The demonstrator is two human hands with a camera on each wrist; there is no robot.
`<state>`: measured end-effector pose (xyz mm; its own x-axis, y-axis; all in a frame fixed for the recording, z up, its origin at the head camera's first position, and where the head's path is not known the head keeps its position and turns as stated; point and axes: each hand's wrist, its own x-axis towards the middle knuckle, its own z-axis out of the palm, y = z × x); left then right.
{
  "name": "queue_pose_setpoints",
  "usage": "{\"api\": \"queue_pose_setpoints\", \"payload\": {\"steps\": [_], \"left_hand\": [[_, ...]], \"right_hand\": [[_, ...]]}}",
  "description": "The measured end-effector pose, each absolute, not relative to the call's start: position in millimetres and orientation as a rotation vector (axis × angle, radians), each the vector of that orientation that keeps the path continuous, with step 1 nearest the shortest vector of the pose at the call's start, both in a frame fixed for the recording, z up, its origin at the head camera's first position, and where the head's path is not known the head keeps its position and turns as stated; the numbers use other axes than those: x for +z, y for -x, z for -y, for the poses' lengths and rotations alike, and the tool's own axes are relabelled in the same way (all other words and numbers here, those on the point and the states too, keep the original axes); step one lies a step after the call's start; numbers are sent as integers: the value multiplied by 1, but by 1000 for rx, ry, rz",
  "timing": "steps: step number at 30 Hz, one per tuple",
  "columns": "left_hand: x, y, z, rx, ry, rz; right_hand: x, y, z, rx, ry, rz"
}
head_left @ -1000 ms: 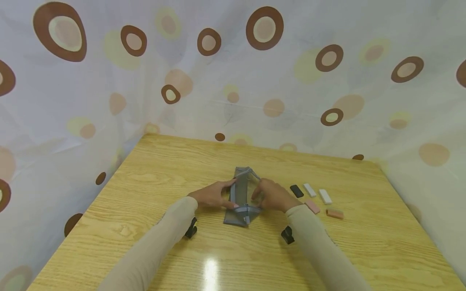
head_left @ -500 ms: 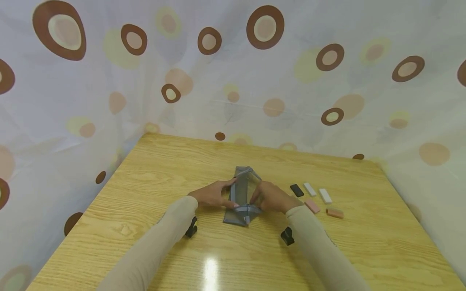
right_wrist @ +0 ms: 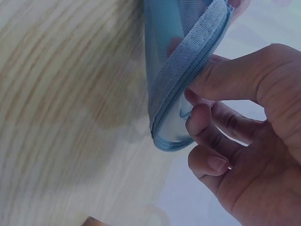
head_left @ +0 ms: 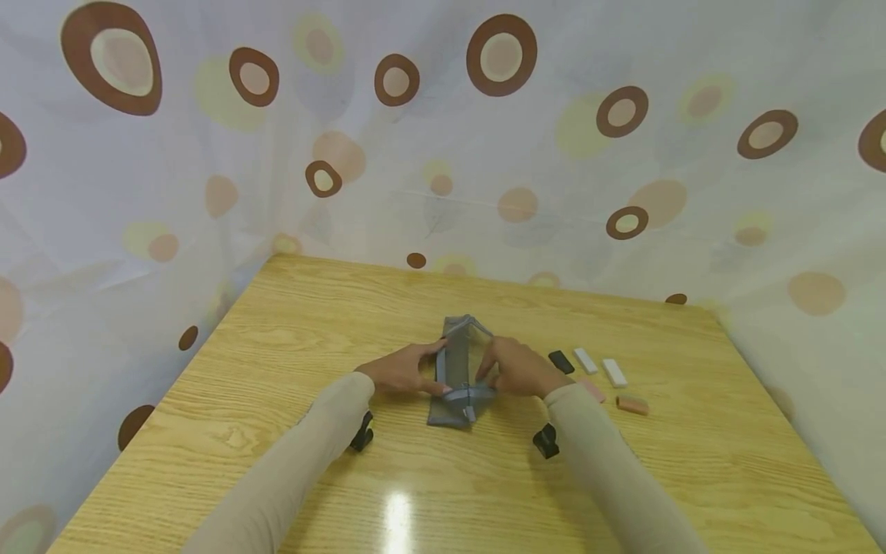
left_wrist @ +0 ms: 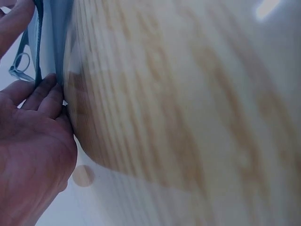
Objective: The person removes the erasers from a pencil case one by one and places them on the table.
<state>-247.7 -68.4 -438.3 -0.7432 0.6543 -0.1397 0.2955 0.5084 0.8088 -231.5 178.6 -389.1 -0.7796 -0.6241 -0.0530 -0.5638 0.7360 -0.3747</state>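
A grey-blue mesh zip pouch [head_left: 457, 362] lies on the wooden table between my hands, its zip undone and its mouth spread. My left hand [head_left: 401, 369] holds the left rim, thumb near the close end and forefinger further up. In the left wrist view, fingertips [left_wrist: 47, 94] meet the zip edge. My right hand [head_left: 521, 368] grips the right rim. The right wrist view shows its thumb [right_wrist: 221, 77] against the zip tape [right_wrist: 188, 66], with other fingers curled beside the mouth. A zip pull [head_left: 470, 414] hangs at the near end. What the pouch contains cannot be made out.
Right of the pouch lie a black block [head_left: 561, 362], two white blocks [head_left: 585, 361], a pink block [head_left: 592, 389] partly behind the right sleeve, and an orange-brown piece [head_left: 633, 405]. A patterned sheet [head_left: 443, 154] hangs behind the table [head_left: 332, 308].
My right fingers shift slightly at the pouch's mouth. The left hand keeps its place on the rim, and the pouch stays almost where it was.
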Motion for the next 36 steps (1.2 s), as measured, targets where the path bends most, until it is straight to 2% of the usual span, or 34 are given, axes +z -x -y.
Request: {"api": "queue_pose_setpoints", "payload": {"steps": [19,29,36], "left_hand": [[-438,245,66,1156,-770,-2309],[-440,245,68,1134,-782,-2327],[-440,245,67,1131,-778,-2336]], "right_hand": [[-370,233,-183,-399,828,-2791],[-352,230,-224,-583,848,-2855],[-333,216,-268,-614,836,-2943]]}}
